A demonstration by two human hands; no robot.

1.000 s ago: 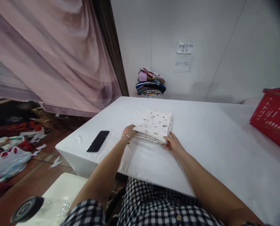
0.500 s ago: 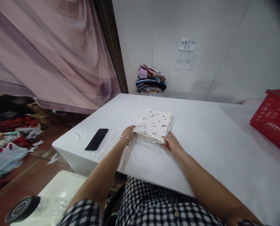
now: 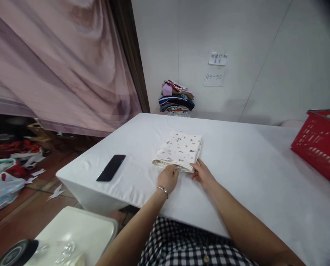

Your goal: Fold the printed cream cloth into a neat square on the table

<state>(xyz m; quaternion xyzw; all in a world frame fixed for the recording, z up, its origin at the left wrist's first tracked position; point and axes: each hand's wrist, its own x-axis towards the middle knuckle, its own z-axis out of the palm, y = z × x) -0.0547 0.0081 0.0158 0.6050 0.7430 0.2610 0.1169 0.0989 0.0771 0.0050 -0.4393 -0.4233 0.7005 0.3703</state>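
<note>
A folded white cloth [image 3: 179, 148] with small printed figures lies on the white-covered table [image 3: 231, 177] before me. Its layers show along the near edge. My left hand [image 3: 168, 179], with a bracelet at the wrist, has its fingers closed on the middle of that near edge; the fingertips are partly hidden by the cloth. At the near right corner, my right hand [image 3: 203, 173] pinches the layers between thumb and fingers.
A black phone [image 3: 111, 167] lies on the table's left side. A red basket [image 3: 320, 144] stands at the right. Folded clothes [image 3: 176, 98] are piled by the wall. At lower left, a pale stool [image 3: 78, 229] carries a dark-lidded clear container.
My left hand has moved from the cloth's near left corner right to the middle of its near edge. My right hand stays at the near right corner.
</note>
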